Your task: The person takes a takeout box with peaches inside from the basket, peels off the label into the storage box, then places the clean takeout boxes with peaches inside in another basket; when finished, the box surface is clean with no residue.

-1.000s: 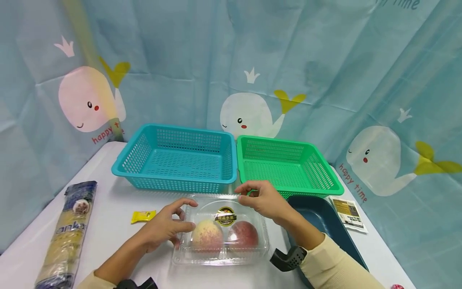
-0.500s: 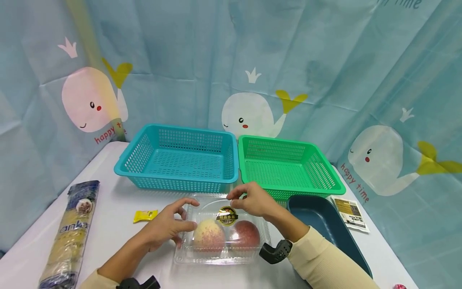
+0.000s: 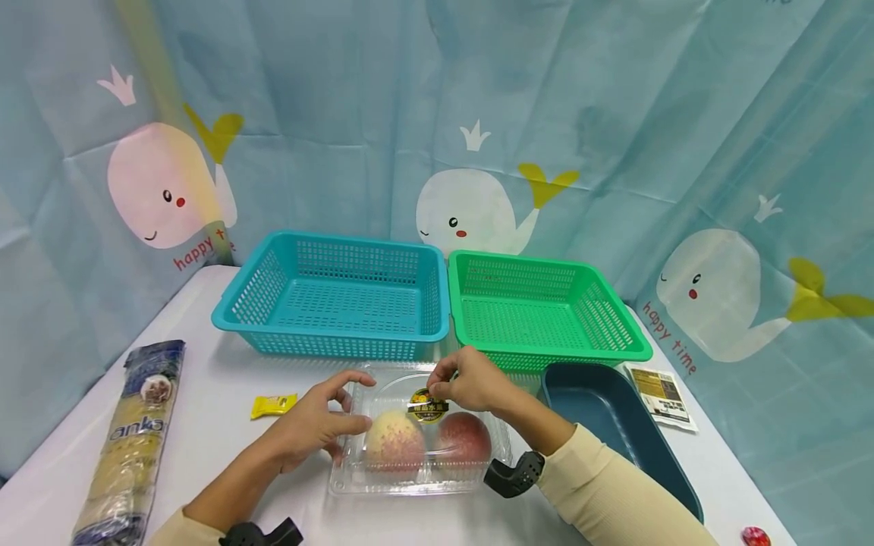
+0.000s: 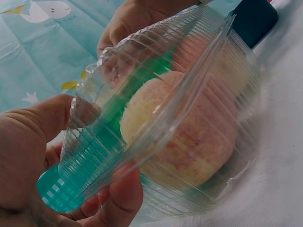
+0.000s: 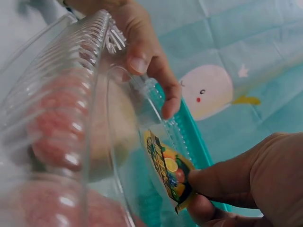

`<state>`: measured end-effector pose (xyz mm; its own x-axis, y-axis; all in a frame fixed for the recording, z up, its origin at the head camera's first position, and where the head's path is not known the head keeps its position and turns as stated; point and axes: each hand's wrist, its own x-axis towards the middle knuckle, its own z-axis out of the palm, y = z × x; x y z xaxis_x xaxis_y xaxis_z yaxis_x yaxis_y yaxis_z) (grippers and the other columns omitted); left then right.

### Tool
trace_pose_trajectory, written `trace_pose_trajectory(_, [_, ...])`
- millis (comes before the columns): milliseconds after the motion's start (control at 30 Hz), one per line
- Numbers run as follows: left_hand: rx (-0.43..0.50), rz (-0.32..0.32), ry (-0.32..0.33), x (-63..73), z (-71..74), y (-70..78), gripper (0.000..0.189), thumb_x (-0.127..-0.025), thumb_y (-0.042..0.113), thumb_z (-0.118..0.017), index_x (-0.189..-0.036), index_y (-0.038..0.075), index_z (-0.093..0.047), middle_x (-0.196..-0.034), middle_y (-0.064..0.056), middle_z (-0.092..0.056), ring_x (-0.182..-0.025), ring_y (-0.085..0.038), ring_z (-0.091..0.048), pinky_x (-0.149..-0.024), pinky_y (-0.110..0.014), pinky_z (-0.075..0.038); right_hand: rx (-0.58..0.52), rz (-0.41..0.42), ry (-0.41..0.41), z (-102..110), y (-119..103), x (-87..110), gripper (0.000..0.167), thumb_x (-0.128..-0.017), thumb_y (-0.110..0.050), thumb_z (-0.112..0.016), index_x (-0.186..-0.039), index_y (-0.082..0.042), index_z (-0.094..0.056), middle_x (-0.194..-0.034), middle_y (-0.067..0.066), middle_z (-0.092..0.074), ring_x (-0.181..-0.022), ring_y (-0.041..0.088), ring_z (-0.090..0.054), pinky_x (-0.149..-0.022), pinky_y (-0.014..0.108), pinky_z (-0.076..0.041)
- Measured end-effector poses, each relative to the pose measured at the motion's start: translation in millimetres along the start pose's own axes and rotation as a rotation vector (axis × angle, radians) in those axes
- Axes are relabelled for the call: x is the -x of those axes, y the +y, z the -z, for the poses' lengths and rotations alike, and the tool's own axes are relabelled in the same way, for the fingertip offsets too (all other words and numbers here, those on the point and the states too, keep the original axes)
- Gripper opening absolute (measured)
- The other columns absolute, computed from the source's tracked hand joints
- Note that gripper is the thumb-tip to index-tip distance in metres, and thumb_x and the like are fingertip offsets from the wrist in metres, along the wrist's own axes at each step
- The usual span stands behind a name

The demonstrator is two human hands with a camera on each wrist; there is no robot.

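Observation:
A clear plastic fruit box (image 3: 355, 481) lies on the white table with two peaches (image 3: 394, 444) visible under its lid, one pale yellow-pink and one redder. My left hand (image 3: 307, 425) grips the box's left side, thumb and fingers spread around its edge. On the lid is a round black-and-gold sticker (image 3: 428, 409) with fruit printed on it. My right hand (image 3: 473, 383) pinches the sticker's edge between thumb and finger; in the right wrist view the sticker (image 5: 168, 165) stands partly lifted, its rim bent toward the fingertips.
Behind the box stand a blue basket (image 3: 341, 349) and a green basket (image 3: 553, 355). A dark blue tray (image 3: 608, 402) is at the right, beside a flat packet (image 3: 661, 398). A yellow-wrapped snack (image 3: 273, 406) and a long noodle pack (image 3: 130, 447) lie left; a red candy (image 3: 756, 536) lies front right.
My right hand has moved left from the lid's back right edge to the sticker and now pinches its edge, lifting part of it. The left hand keeps its grip on the box.

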<state>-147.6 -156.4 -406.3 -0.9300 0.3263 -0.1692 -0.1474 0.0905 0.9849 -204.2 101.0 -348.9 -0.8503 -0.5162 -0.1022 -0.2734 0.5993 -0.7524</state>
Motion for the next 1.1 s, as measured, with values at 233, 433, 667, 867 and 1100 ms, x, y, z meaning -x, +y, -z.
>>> trace_pose_trajectory(233, [0.001, -0.007, 0.005, -0.8, 1.6, 2.1, 0.063, -0.079, 0.008, -0.078, -0.135, 0.009, -0.047, -0.103, -0.022, -0.033, -0.065, -0.027, -0.056, -0.04, -0.034, -0.052, -0.026, 0.05, 0.041, -1, 2, 3.4, 0.014, -0.089, 0.0, -0.063, -0.076, -0.007, -0.066, -0.071, -0.002, -0.06, -0.056, 0.01, -0.044, -0.049, 0.025, -0.035])
trace_pose_trajectory(433, [0.019, -0.013, 0.001, 1.1, 2.3, 0.2, 0.064, -0.079, 0.007, -0.078, -0.135, 0.008, -0.046, -0.102, -0.021, -0.033, -0.062, -0.026, -0.054, -0.04, -0.034, -0.051, -0.172, 0.167, 0.087, 0, 6, 7.4, 0.011, -0.092, 0.003, -0.059, -0.082, 0.0, -0.063, -0.075, 0.004, -0.059, -0.062, 0.014, -0.05, -0.053, 0.024, -0.041])
trace_pose_trajectory(667, [0.016, -0.022, 0.001, 1.5, 2.0, -1.8, 0.064, -0.079, 0.007, -0.078, -0.134, 0.008, -0.046, -0.103, -0.022, -0.033, -0.061, -0.024, -0.053, -0.039, -0.033, -0.051, -0.193, 0.232, 0.091, 19, 3, 16.5, 0.008, -0.094, -0.001, -0.059, -0.088, -0.001, -0.063, -0.079, 0.005, -0.062, -0.071, 0.019, -0.055, -0.06, 0.028, -0.046])
trace_pose_trajectory(867, [0.018, -0.021, -0.005, 1.2, 0.3, -2.4, 0.063, -0.08, 0.007, -0.078, -0.134, 0.007, -0.046, -0.098, -0.02, -0.035, -0.062, -0.023, -0.052, -0.039, -0.032, -0.05, -0.118, 0.254, 0.091, 45, 1, 32.2, 0.009, -0.096, -0.004, -0.059, -0.089, -0.003, -0.064, -0.082, 0.005, -0.063, -0.075, 0.022, -0.058, -0.065, 0.033, -0.048])
trace_pose_trajectory(1100, [0.021, -0.026, -0.008, 0.2, -0.7, -2.8, 0.062, -0.08, 0.008, -0.078, -0.134, 0.008, -0.047, -0.096, -0.019, -0.035, -0.061, -0.022, -0.051, -0.04, -0.032, -0.05, -0.104, 0.298, 0.115, 77, 8, 56.1, 0.007, -0.095, -0.002, -0.06, -0.089, -0.001, -0.064, -0.08, 0.006, -0.061, -0.071, 0.022, -0.057, -0.064, 0.031, -0.047])
